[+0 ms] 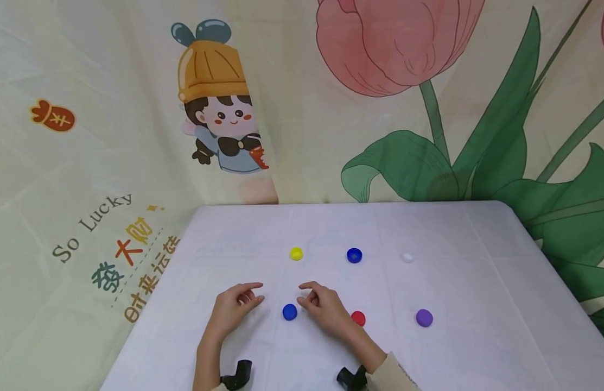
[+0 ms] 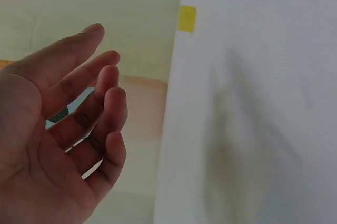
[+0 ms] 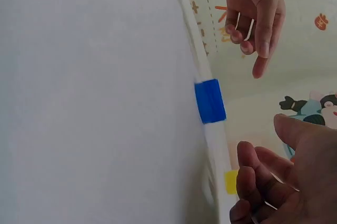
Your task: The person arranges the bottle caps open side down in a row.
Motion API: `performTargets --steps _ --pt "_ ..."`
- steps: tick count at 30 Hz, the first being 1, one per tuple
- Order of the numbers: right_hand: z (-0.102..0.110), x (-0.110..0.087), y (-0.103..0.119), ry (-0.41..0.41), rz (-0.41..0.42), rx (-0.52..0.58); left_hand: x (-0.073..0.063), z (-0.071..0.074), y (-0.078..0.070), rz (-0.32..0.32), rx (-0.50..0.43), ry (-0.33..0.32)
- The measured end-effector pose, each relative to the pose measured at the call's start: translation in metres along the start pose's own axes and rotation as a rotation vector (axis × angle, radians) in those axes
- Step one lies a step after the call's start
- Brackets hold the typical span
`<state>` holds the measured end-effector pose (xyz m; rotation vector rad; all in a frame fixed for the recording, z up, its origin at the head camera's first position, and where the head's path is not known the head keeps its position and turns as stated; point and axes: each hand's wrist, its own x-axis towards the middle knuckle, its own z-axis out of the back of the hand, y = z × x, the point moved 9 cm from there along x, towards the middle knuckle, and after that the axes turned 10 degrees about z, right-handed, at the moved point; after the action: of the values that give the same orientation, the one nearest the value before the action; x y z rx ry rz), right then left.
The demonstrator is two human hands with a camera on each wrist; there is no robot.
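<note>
My left hand (image 1: 235, 307) hovers over the white table with fingers loosely bent and nothing between them. Facing it, my right hand (image 1: 326, 309) is held in the same relaxed way, also holding nothing. Between the two, nearer the right fingertips, lies a blue bottle cap (image 1: 290, 312). A red cap (image 1: 358, 318) is partly hidden behind the right wrist, and a purple cap (image 1: 424, 317) lies farther right. Behind them is a back row: a yellow cap (image 1: 296, 253), a blue cap (image 1: 354, 256) with its hollow side up, and a clear, whitish cap (image 1: 407, 258).
A white cloth covers the table (image 1: 477, 244), whose far edge meets a printed curtain (image 1: 302, 136) with a tulip and a cartoon figure. Black camera mounts (image 1: 237, 374) sit at both wrists, low over the table's near side.
</note>
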<state>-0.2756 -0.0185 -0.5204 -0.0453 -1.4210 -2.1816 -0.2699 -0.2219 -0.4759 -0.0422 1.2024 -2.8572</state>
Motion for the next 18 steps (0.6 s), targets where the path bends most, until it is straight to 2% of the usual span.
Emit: performTargets --steps 5,9,13,18 --pt "0.031 0.022 0.008 -0.069 0.019 -0.032 0.032 0.022 -0.021 -0.106 -0.051 -0.026" --pt "0.056 0.045 0.013 -0.149 0.012 -0.062 0.061 0.028 -0.035 -0.16 -0.095 -0.041" --pt "0.072 0.069 0.013 -0.241 0.026 -0.037 0.09 0.02 -0.04 -0.156 -0.087 -0.019" --pt "0.073 0.092 -0.002 -0.322 0.009 0.024 0.122 -0.007 -0.038 -0.118 -0.049 0.05"
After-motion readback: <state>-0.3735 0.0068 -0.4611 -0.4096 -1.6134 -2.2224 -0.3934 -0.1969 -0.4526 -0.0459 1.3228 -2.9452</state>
